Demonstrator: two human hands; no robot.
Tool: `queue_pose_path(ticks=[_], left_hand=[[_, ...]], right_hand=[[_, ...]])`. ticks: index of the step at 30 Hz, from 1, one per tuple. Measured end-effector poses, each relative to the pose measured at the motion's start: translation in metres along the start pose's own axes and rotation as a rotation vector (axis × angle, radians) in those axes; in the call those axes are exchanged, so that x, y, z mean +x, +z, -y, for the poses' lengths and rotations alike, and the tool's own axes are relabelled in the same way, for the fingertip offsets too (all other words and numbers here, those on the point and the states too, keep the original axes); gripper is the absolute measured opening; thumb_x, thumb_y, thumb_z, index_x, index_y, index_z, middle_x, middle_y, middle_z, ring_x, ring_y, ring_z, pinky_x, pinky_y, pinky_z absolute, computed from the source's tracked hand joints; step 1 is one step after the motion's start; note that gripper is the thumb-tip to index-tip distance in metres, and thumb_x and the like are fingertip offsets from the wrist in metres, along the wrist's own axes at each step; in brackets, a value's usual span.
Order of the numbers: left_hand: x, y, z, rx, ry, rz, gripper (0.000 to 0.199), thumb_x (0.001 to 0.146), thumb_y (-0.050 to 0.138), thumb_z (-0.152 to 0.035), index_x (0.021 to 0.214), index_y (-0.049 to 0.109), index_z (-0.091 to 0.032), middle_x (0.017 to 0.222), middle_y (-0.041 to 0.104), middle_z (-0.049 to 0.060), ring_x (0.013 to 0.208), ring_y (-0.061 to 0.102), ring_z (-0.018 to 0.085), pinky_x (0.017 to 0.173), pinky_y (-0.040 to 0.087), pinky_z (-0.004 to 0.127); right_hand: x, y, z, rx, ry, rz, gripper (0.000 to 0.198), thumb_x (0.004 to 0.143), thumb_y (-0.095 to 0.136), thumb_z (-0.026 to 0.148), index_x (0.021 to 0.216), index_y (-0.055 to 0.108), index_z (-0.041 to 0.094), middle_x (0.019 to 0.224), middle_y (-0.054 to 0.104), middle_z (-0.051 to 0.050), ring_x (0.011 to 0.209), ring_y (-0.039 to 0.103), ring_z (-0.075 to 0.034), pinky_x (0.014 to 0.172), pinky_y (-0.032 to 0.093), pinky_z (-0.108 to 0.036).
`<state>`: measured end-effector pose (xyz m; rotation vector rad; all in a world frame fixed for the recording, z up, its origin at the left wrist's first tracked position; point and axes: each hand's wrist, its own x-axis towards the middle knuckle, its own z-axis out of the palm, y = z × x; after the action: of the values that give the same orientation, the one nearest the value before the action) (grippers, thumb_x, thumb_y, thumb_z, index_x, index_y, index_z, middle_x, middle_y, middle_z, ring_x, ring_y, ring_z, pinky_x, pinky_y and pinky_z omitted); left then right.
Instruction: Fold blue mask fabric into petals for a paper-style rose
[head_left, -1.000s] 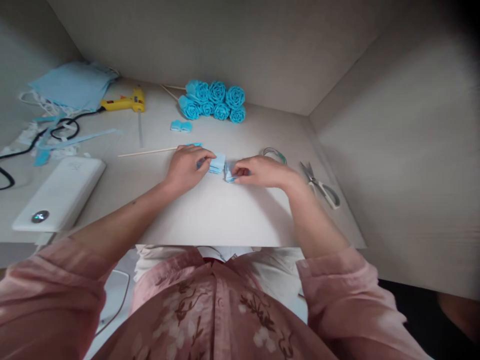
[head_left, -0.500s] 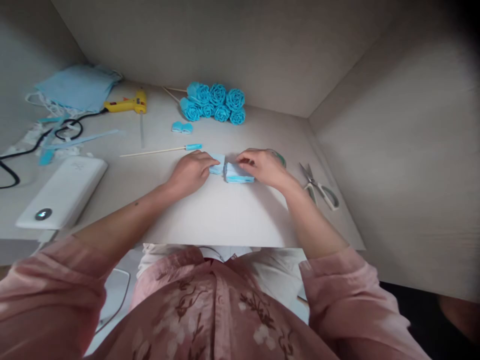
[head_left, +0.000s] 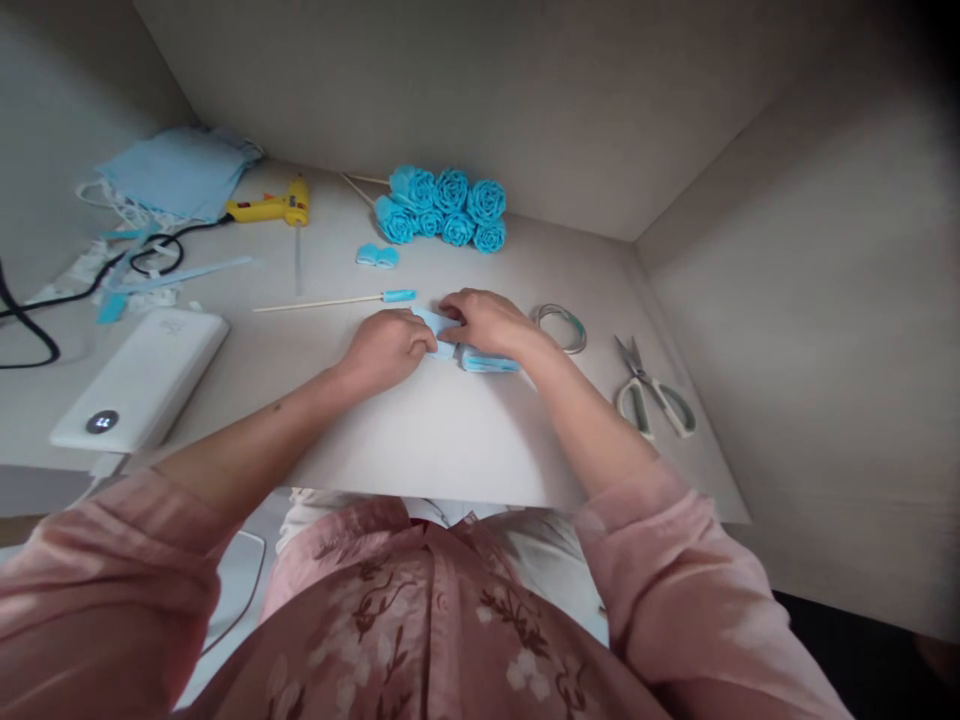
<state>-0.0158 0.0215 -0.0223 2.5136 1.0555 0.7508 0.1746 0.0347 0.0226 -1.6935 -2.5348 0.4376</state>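
A pale blue fabric piece (head_left: 444, 348) lies between my two hands at the middle of the table. My left hand (head_left: 386, 352) has its fingers curled and pressed onto the piece's left side. From the right, my right hand (head_left: 486, 322) reaches over and pinches the piece's upper right part between thumb and fingers. Partly under that hand sits a stack of blue and white fabric squares (head_left: 489, 362). Just beyond my left hand lies a thin stick (head_left: 319, 303) with a blue wrapped tip (head_left: 399, 296).
Several blue fabric roses (head_left: 457, 228) lie at the back, with a small blue petal piece (head_left: 377, 257) before them. A yellow glue gun (head_left: 268, 208), face masks (head_left: 176, 172) and a white power bank (head_left: 142, 380) are left. A ring-shaped coil (head_left: 562, 330) and scissors (head_left: 651, 388) lie right.
My right hand has moved left from above the stack onto the piece by my left hand, uncovering the ring-shaped coil. The whole view has shifted slightly.
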Motion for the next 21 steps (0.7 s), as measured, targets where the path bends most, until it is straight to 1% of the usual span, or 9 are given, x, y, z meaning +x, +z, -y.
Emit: queue_pose_path(ticks=[2, 4, 7, 10, 12, 13, 17, 19, 21], left_hand=[[0.001, -0.002, 0.001, -0.104, -0.109, -0.044, 0.033, 0.076, 0.043, -0.014, 0.073, 0.075, -0.020, 0.080, 0.076, 0.003, 0.079, 0.068, 0.019, 0.080, 0.052, 0.032], [0.004, -0.004, 0.004, -0.194, -0.203, -0.147, 0.030, 0.077, 0.044, -0.015, 0.077, 0.074, -0.020, 0.084, 0.075, 0.003, 0.078, 0.066, 0.016, 0.077, 0.052, 0.029], [0.008, -0.004, 0.011, -0.293, -0.292, -0.289, 0.030, 0.080, 0.055, -0.025, 0.104, 0.071, -0.018, 0.102, 0.072, 0.006, 0.086, 0.064, 0.015, 0.083, 0.052, 0.030], [0.010, -0.001, 0.016, -0.404, -0.348, -0.252, 0.067, 0.073, 0.070, -0.039, 0.135, 0.053, -0.017, 0.121, 0.066, 0.011, 0.100, 0.063, 0.019, 0.089, 0.052, 0.034], [0.010, -0.002, 0.013, -0.444, -0.328, -0.226, 0.084, 0.068, 0.076, -0.040, 0.142, 0.045, -0.018, 0.132, 0.061, 0.014, 0.113, 0.061, 0.024, 0.094, 0.051, 0.036], [0.010, -0.003, 0.011, -0.451, -0.303, -0.228, 0.085, 0.068, 0.076, -0.038, 0.143, 0.044, -0.018, 0.136, 0.059, 0.014, 0.118, 0.059, 0.025, 0.096, 0.050, 0.036], [0.007, -0.014, -0.004, -0.367, -0.232, -0.309, 0.057, 0.079, 0.061, -0.026, 0.136, 0.053, -0.019, 0.138, 0.059, 0.010, 0.122, 0.058, 0.023, 0.103, 0.046, 0.036], [0.006, -0.017, -0.008, -0.243, -0.218, -0.310, 0.053, 0.080, 0.058, -0.021, 0.133, 0.057, -0.019, 0.136, 0.062, 0.008, 0.121, 0.059, 0.023, 0.106, 0.044, 0.036], [0.006, -0.017, -0.010, -0.137, -0.216, -0.262, 0.055, 0.079, 0.057, -0.019, 0.134, 0.058, -0.020, 0.131, 0.065, 0.007, 0.117, 0.062, 0.024, 0.104, 0.045, 0.037]], right_hand=[[0.009, 0.000, 0.000, -0.004, 0.043, 0.045, 0.038, 0.077, 0.074, 0.032, 0.112, 0.068, 0.021, 0.109, 0.073, -0.010, 0.091, 0.065, -0.024, 0.069, 0.039, -0.031], [0.015, 0.000, -0.001, -0.001, 0.039, 0.077, 0.035, 0.073, 0.075, 0.031, 0.107, 0.070, 0.023, 0.104, 0.074, -0.009, 0.084, 0.064, -0.023, 0.064, 0.036, -0.030], [0.015, 0.001, -0.004, 0.009, -0.018, 0.120, 0.018, 0.073, 0.071, 0.030, 0.089, 0.070, 0.022, 0.088, 0.073, -0.006, 0.071, 0.060, -0.019, 0.059, 0.032, -0.030], [0.006, 0.003, -0.002, 0.100, -0.068, 0.036, 0.010, 0.076, 0.064, 0.030, 0.081, 0.065, 0.021, 0.075, 0.065, -0.001, 0.065, 0.053, -0.015, 0.059, 0.029, -0.028], [-0.002, 0.005, 0.000, 0.221, -0.069, -0.086, 0.012, 0.077, 0.060, 0.032, 0.078, 0.060, 0.020, 0.070, 0.059, 0.002, 0.065, 0.050, -0.014, 0.060, 0.029, -0.027], [-0.005, 0.006, 0.001, 0.288, -0.062, -0.147, 0.014, 0.077, 0.060, 0.034, 0.077, 0.058, 0.020, 0.069, 0.056, 0.002, 0.065, 0.048, -0.014, 0.060, 0.030, -0.027], [-0.013, 0.013, 0.001, 0.488, -0.057, -0.312, 0.022, 0.077, 0.062, 0.040, 0.080, 0.057, 0.019, 0.075, 0.058, 0.002, 0.072, 0.049, -0.014, 0.066, 0.036, -0.026], [-0.013, 0.018, 0.000, 0.506, -0.079, -0.346, 0.026, 0.076, 0.066, 0.041, 0.087, 0.060, 0.018, 0.083, 0.063, 0.000, 0.077, 0.053, -0.016, 0.072, 0.039, -0.027], [-0.013, 0.023, -0.002, 0.467, -0.092, -0.356, 0.032, 0.076, 0.070, 0.040, 0.098, 0.064, 0.018, 0.092, 0.068, -0.003, 0.083, 0.057, -0.018, 0.079, 0.042, -0.029]])
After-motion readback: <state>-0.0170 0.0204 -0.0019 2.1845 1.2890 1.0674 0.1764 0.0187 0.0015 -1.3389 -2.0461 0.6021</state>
